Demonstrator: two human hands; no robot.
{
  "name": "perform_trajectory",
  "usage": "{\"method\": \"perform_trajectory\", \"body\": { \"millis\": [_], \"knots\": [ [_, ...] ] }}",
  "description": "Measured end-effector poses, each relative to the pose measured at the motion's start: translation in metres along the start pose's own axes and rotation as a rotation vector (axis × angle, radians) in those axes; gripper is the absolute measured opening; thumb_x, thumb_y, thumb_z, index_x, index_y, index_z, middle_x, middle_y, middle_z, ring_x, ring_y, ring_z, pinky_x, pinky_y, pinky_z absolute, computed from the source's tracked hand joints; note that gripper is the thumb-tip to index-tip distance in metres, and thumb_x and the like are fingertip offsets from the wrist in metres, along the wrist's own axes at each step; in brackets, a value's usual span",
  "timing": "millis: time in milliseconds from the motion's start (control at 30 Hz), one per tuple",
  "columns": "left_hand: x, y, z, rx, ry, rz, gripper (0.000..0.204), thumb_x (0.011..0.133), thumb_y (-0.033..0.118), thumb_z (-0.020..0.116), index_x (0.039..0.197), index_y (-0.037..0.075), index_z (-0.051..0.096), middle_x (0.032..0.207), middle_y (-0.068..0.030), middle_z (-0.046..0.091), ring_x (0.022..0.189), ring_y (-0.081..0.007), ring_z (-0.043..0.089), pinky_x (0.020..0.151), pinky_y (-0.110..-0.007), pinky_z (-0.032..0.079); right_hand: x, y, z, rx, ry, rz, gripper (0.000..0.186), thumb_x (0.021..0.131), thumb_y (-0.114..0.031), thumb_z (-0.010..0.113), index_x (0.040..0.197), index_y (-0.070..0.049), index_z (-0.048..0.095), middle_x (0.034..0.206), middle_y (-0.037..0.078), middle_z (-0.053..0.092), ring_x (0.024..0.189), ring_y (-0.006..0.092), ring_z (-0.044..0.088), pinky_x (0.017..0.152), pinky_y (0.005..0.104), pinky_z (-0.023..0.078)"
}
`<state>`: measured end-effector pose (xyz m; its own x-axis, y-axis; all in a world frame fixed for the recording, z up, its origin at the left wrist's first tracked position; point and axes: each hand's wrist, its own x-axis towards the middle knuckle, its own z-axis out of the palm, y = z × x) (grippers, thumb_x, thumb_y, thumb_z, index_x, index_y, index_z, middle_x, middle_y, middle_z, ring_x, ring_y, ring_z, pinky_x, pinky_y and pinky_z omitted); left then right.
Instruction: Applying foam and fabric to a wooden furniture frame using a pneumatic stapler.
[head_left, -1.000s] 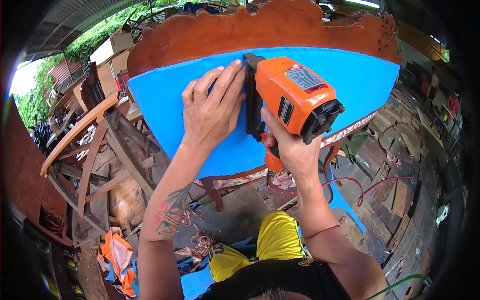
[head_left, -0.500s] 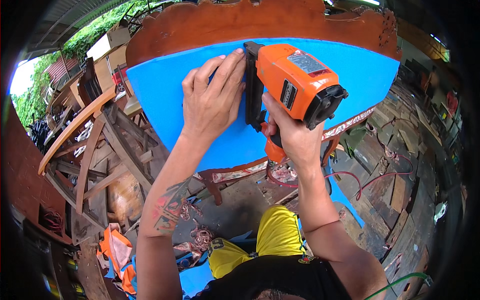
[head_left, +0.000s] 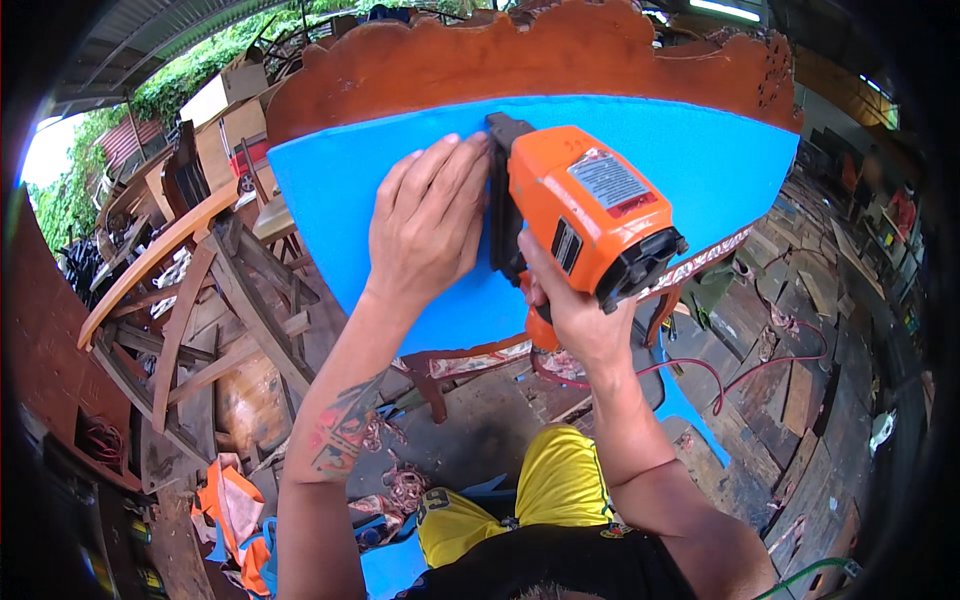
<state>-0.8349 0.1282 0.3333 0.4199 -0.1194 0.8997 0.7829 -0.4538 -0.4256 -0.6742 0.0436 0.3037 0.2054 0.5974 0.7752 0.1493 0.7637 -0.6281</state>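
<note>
A blue sheet of fabric or foam (head_left: 330, 200) covers the back panel of a brown carved wooden furniture frame (head_left: 420, 70). My left hand (head_left: 425, 215) lies on it with fingers stretched out, holding nothing, close beside the tool's black nose. My right hand (head_left: 575, 320) grips the handle of an orange pneumatic staple gun (head_left: 590, 200). The gun's long black front stands against the blue surface just below its upper edge. Its exact contact point is hidden from me.
Bare wooden chair frames (head_left: 250, 290) are stacked at the left. A red air hose (head_left: 690, 363) runs over the plank floor at the right. Fabric scraps (head_left: 240, 510) lie at the lower left, and a blue offcut (head_left: 690, 410) lies right of my legs.
The view has shifted, so the panel sits slightly lower in the picture. My left fingertips and the staple gun have moved a little down from the upper edge. Both hands keep their pose.
</note>
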Motion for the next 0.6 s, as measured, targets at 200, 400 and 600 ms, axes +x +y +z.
{"method": "perform_trajectory", "body": {
  "millis": [200, 400, 600],
  "knots": [
    [-0.001, -0.006, -0.003, 0.015, 0.008, 0.003, 0.040, 0.082, 0.011, 0.069, 0.121, 0.006, 0.069, 0.134, 0.0002, 0.063, 0.125, -0.0190, 0.055, 0.107, -0.039, 0.041, 0.001, 0.005, 0.010, 0.101, 0.005, 0.014, 0.029, 0.083, 0.003, 0.077, 0.110, 0.004, 0.069, 0.108, 0.012, 0.074, 0.097, 0.0201, 0.071, 0.086, 0.0345, 0.055],
    [0.000, -0.005, -0.005, -0.024, -0.010, -0.015, 0.041, 0.079, 0.007, 0.075, 0.120, 0.006, 0.070, 0.132, -0.0024, 0.065, 0.125, -0.0225, 0.056, 0.106, -0.039, 0.040, 0.006, 0.000, 0.014, 0.101, 0.026, 0.050, 0.028, 0.083, 0.003, 0.077, 0.109, 0.004, 0.068, 0.106, 0.012, 0.073, 0.095, 0.0189, 0.070, 0.085, 0.0338, 0.055],
    [-0.002, -0.007, -0.007, -0.063, -0.039, -0.043, 0.042, 0.080, 0.007, 0.073, 0.122, 0.006, 0.069, 0.135, -0.0031, 0.064, 0.126, -0.0235, 0.055, 0.106, -0.039, 0.039, 0.010, 0.001, 0.017, 0.087, 0.014, 0.070, 0.025, 0.085, 0.000, 0.076, 0.109, 0.002, 0.068, 0.103, 0.011, 0.073, 0.091, 0.0192, 0.070, 0.083, 0.0336, 0.054]
  ]
}}
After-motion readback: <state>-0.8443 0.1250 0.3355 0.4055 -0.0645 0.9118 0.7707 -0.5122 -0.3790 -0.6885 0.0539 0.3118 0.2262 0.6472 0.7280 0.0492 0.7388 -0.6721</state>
